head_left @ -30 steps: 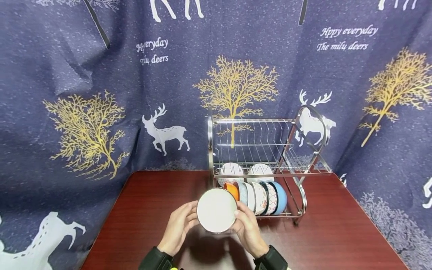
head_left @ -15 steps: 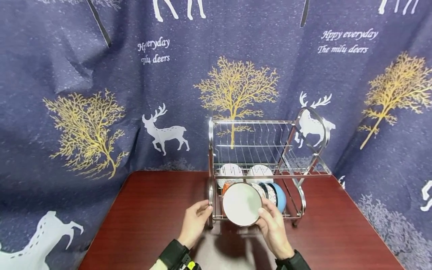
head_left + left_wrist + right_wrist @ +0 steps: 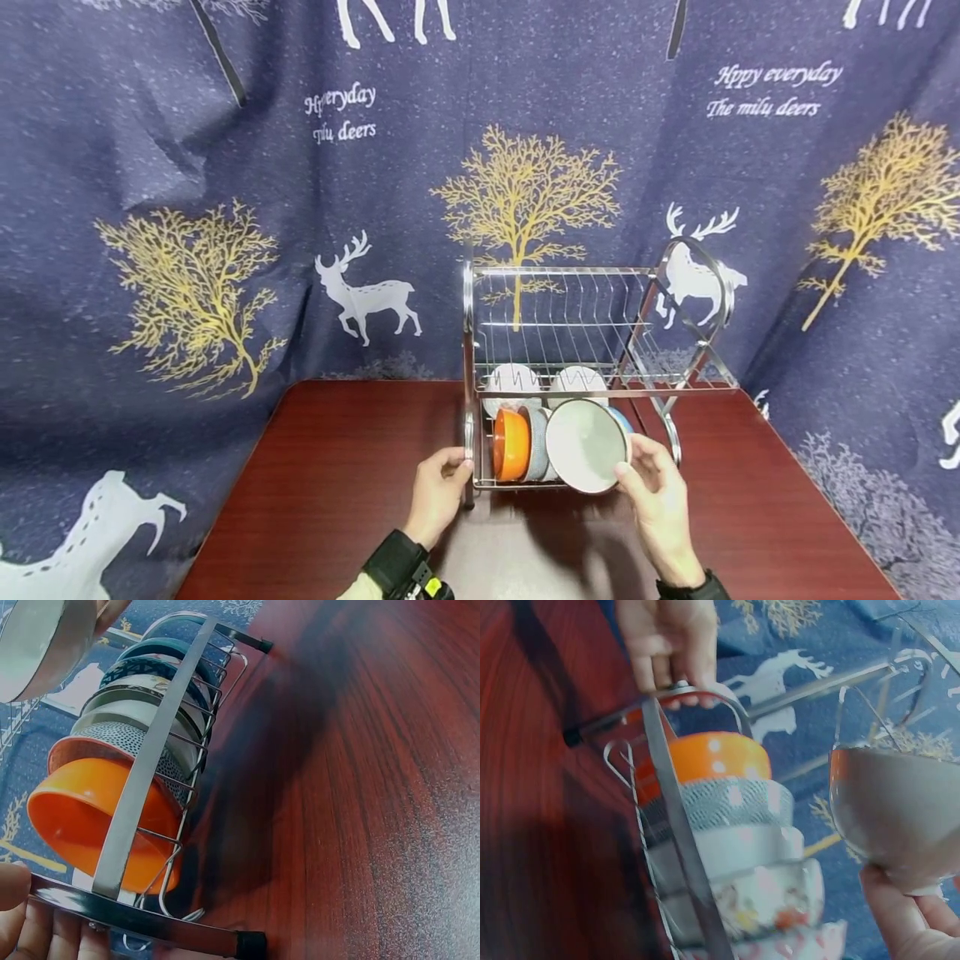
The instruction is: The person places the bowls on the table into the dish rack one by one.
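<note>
My right hand point(image 3: 660, 496) holds a white bowl point(image 3: 587, 446) by its right edge, thumb on the near side, in front of the dish rack's lower tier. In the right wrist view the bowl point(image 3: 900, 817) shows its outer wall, with fingers at its base. My left hand point(image 3: 438, 492) grips the left front upright of the metal dish rack point(image 3: 468, 392); the left wrist view shows thumb and fingers round that bar point(image 3: 127, 911). Just right of this hand an orange bowl point(image 3: 512, 446) stands on edge, beside a grey patterned bowl point(image 3: 536, 442). The held bowl hides most bowls further right.
Two white bowls point(image 3: 513, 387) sit at the back of the lower tier. The rack's upper tier point(image 3: 562, 325) is a wire frame. A dark red table point(image 3: 360, 450) lies under everything, with a blue deer-print curtain point(image 3: 390, 183) behind it.
My left hand has let go of the bowl and taken hold of the rack's left upright. My right hand has carried the bowl rightward across the rack, uncovering the orange and grey bowls.
</note>
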The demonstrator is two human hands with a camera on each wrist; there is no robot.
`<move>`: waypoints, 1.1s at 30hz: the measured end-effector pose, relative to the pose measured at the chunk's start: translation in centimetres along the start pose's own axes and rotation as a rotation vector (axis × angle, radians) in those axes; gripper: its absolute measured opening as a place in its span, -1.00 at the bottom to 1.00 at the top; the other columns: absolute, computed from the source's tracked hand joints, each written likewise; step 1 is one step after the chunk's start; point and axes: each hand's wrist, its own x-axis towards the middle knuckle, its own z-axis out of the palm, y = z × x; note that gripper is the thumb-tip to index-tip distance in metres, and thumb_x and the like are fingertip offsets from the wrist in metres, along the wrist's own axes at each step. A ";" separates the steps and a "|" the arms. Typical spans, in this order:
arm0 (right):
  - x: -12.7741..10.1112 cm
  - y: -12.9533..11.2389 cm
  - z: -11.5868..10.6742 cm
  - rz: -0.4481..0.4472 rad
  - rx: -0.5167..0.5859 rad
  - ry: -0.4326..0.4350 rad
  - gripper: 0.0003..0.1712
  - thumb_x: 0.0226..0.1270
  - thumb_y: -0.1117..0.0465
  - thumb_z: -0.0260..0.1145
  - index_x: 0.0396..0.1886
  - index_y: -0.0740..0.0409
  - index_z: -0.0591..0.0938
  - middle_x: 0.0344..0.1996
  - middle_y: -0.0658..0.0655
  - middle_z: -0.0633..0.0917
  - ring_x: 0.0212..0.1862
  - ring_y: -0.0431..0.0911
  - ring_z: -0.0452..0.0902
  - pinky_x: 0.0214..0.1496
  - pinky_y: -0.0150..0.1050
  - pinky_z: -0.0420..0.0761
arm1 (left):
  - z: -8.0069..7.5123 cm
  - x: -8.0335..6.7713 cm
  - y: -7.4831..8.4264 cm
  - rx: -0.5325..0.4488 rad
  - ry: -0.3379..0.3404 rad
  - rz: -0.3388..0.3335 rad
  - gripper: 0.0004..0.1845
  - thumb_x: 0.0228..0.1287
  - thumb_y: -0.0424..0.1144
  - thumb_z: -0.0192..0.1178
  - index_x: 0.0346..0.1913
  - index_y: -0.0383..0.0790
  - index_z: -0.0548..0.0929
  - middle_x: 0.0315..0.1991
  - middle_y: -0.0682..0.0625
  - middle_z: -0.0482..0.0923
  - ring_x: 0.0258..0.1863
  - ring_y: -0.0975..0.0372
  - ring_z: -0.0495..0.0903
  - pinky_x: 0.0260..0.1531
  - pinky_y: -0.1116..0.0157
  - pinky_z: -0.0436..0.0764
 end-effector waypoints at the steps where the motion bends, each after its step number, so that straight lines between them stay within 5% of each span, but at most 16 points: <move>1: 0.1 -0.2 -0.3 -0.013 -0.026 0.016 -0.57 0.19 0.68 0.12 0.09 0.53 0.40 -0.14 0.08 0.62 -0.07 -0.17 0.59 -0.15 -0.39 0.61 | 0.1 0.0 0.0 0.000 0.002 -0.003 -0.83 0.20 -0.40 0.27 -0.15 -0.38 0.65 -0.32 -0.10 0.63 -0.32 0.19 0.60 -0.34 0.38 0.56; 15: 0.6 -1.5 -2.1 -0.148 -0.260 0.105 -0.33 -0.09 0.75 0.30 0.11 0.58 0.36 -0.04 0.14 0.53 -0.02 -0.20 0.53 -0.08 -0.48 0.55 | 0.2 0.0 -0.1 -0.022 0.001 0.014 -0.86 0.21 -0.43 0.26 -0.18 -0.41 0.63 -0.34 -0.12 0.61 -0.33 0.17 0.60 -0.31 0.37 0.57; 21: 0.8 -1.1 -2.4 -0.292 -0.530 0.143 -0.24 -0.33 0.77 0.41 0.06 0.54 0.46 0.00 0.24 0.43 -0.01 -0.19 0.44 -0.02 -0.53 0.51 | 0.2 0.0 -0.1 -0.007 0.006 0.014 -0.85 0.21 -0.41 0.26 -0.18 -0.40 0.63 -0.34 -0.11 0.60 -0.35 0.18 0.59 -0.35 0.39 0.56; 26: 1.2 0.2 -3.2 -0.545 -0.765 0.181 -0.34 -0.20 0.32 0.55 -0.02 0.46 0.55 -0.01 0.41 0.49 0.07 -0.09 0.38 0.11 -0.54 0.33 | 0.1 0.0 -0.3 0.018 0.010 0.021 -0.86 0.21 -0.40 0.27 -0.18 -0.39 0.64 -0.35 -0.09 0.60 -0.35 0.18 0.60 -0.36 0.38 0.56; 29: 1.4 1.0 -3.5 -0.606 -0.823 0.205 -0.29 -0.10 0.01 0.51 -0.05 0.43 0.56 -0.02 0.43 0.51 0.09 0.02 0.37 0.13 -0.50 0.27 | 0.1 0.1 -0.3 0.034 0.017 0.030 -0.87 0.21 -0.40 0.27 -0.19 -0.37 0.64 -0.35 -0.08 0.61 -0.34 0.18 0.61 -0.31 0.37 0.57; 33: 1.6 1.9 -3.7 -0.610 -0.856 0.209 -0.29 -0.05 -0.02 0.51 -0.05 0.45 0.55 -0.04 0.44 0.50 0.03 0.12 0.37 0.12 -0.51 0.27 | 0.2 0.1 -0.4 0.032 0.017 0.027 -0.88 0.22 -0.40 0.26 -0.20 -0.36 0.65 -0.36 -0.07 0.61 -0.35 0.20 0.60 -0.33 0.37 0.57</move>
